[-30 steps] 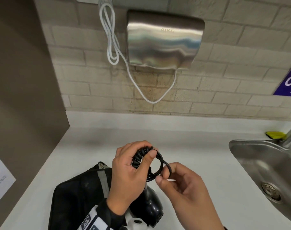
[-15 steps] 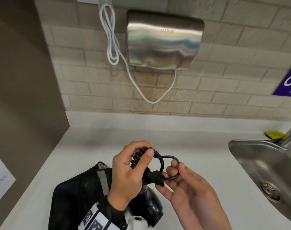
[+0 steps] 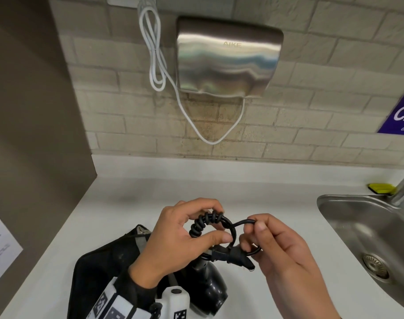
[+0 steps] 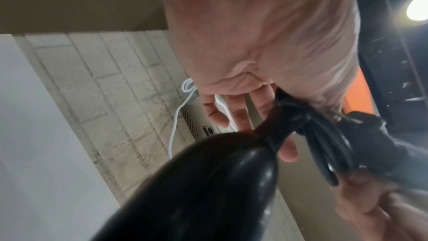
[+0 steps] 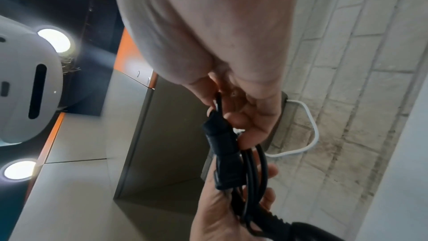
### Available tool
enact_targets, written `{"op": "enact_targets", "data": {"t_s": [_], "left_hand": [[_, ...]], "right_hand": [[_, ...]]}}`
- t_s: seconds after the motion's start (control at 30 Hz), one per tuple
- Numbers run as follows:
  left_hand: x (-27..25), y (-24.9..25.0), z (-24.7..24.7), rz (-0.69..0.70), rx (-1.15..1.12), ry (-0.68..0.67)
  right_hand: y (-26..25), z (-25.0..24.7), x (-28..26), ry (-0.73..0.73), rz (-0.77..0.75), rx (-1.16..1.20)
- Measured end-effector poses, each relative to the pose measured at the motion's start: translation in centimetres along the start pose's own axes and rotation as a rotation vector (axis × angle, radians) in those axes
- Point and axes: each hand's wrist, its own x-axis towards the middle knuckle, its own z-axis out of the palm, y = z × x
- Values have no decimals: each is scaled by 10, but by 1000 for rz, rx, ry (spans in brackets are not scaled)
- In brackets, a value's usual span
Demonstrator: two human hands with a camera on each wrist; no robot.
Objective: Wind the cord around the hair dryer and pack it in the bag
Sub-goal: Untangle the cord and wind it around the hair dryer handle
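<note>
A black hair dryer (image 3: pixel 210 288) hangs below my hands, its body big and blurred in the left wrist view (image 4: pixel 197 190). Its black cord (image 3: pixel 207 223) is looped in coils above the handle. My left hand (image 3: pixel 180 236) grips the coiled loops between thumb and fingers. My right hand (image 3: pixel 265 240) pinches the free end of the cord (image 3: pixel 247 223), with the plug (image 3: pixel 233 256) just below the fingers. The plug (image 5: pixel 222 149) shows close up in the right wrist view. A black bag (image 3: pixel 104 272) lies on the white counter (image 3: pixel 127 196) under my left forearm.
A steel sink (image 3: pixel 366 238) with a tap (image 3: pixel 403 189) sits at the right, a yellow sponge (image 3: pixel 380 188) behind it. A steel hand dryer (image 3: pixel 226 58) with a white cable (image 3: pixel 155 56) hangs on the tiled wall. A brown panel (image 3: pixel 30 134) closes the left side.
My right hand has drawn the cord end out to the right and up into a second loop. The plug now hangs below its fingers. The left hand keeps its grip.
</note>
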Motion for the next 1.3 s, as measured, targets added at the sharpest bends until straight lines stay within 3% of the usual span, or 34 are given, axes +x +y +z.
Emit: {"op": "enact_targets", "data": {"t_s": [0.13,0.3,0.43,0.57,0.7,0.77,0.87,1.03,1.3], "left_hand": [[1,3,1,-16,35,29],[0,5,1,18,6,94],[-5,0,1,8,-43,166],[-6,-3,0,-20,-112,199],[-8,-3,2,-42,-142,193],[-8,-3,5,-48,-166,179],[-9,-2,9,-35,-230,152],[-10,2,11,-20,-289,115],[-12,-2,14,-85,-536,111]], "right_hand": [[-4,1,2,-11,-23,-61],[-3,0,2,-86,56,98],[-1,-7,-1,-59,-53,-296],[5,-21,-4,-108,-161,-526],[20,-29,5,101,-332,-764],[23,-26,8,164,-346,-676],[22,-18,11,167,-239,-328],[29,-6,14,49,-23,167],[39,4,13,-59,142,469]]}}
